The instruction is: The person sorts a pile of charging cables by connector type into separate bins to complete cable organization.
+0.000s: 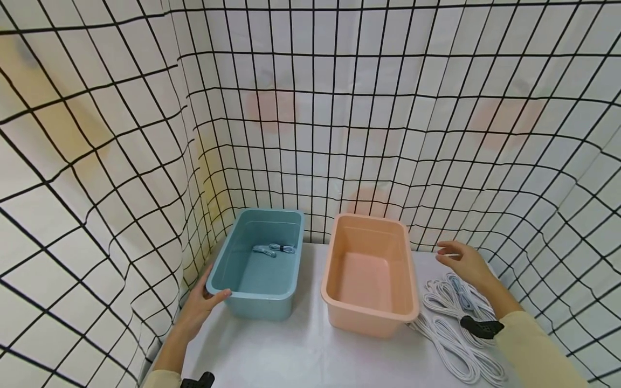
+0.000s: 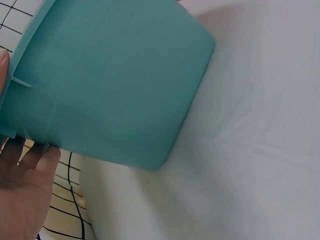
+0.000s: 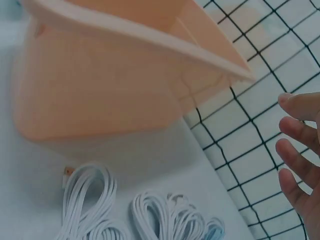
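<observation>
At the left stands a blue plastic bin (image 1: 262, 304) with two small cable bundles (image 1: 281, 248) inside on its floor. My left hand (image 1: 196, 308) grips its near left corner, the thumb over the rim and the fingers along the outer wall. In the left wrist view, the fingers (image 2: 47, 160) touch the bin's outside under the rim. My right hand (image 1: 464, 264) hovers with loosely bent fingers, holding nothing, to the right of an orange bin (image 1: 366, 318). Below that hand lie several coiled white cables (image 1: 456, 345) and a light blue cable bundle (image 1: 461, 293).
A black wire grid (image 1: 339, 129) in front of white sheeting encloses the table (image 1: 271, 355) at the back and both sides. Between the two bins a narrow strip of the white tabletop shows. The coiled cables press close to the orange bin's right side.
</observation>
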{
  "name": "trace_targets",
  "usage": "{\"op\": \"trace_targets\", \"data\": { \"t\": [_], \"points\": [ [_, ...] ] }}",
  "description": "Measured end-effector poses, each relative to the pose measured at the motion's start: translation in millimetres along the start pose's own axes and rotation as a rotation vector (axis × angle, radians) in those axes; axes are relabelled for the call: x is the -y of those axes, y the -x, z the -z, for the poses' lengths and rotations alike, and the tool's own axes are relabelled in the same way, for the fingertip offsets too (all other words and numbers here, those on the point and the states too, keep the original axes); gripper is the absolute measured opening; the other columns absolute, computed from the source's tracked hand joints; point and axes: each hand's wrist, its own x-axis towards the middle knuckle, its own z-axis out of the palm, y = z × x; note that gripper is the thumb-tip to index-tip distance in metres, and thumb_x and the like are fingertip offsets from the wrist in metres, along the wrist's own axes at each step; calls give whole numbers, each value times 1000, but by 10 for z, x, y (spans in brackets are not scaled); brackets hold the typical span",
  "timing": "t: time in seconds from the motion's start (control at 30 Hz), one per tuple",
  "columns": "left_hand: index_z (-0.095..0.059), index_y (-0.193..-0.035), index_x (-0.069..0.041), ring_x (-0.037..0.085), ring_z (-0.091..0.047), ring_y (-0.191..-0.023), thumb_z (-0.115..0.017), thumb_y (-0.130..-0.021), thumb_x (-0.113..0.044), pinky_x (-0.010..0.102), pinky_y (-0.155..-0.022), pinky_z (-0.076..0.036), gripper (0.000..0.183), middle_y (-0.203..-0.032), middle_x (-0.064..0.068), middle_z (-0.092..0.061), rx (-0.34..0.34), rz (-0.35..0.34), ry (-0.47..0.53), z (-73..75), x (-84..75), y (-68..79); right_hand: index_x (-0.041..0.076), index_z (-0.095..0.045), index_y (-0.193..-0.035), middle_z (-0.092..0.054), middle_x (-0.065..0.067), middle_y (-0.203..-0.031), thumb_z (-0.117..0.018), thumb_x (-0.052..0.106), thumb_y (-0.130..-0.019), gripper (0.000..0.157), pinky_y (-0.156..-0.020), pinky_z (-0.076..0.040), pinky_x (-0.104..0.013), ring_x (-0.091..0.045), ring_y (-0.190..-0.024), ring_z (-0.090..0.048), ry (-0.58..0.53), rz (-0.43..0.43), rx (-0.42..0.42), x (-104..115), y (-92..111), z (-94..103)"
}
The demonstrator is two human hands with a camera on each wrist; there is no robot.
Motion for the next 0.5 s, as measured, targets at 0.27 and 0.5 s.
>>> {"op": "trace_targets", "data": {
  "t": [0.27, 0.5],
  "points": [
    [-3, -168, -20, 48, -22, -150, -76, -98, -26, 57, -114, -32, 101, -168, 24, -13, 10, 22, 21, -12, 9, 13, -6, -50, -145, -61, -31, -129, -63, 31, -106, 55, -83, -56, -52, -51, -115, -60, 2, -44, -15, -247, 253, 60],
    [-2, -168, -20, 48, -23, -150, -74, -99, -26, 55, -114, -32, 101, -168, 25, -13, 15, 10, 4, -4, 0, -5, -6, -50, -146, -62, -30, -131, -64, 33, -105, 58, -78, -56, -37, -49, -118, -59, -15, -103, -79, -477, 358, 11]
  ]
}}
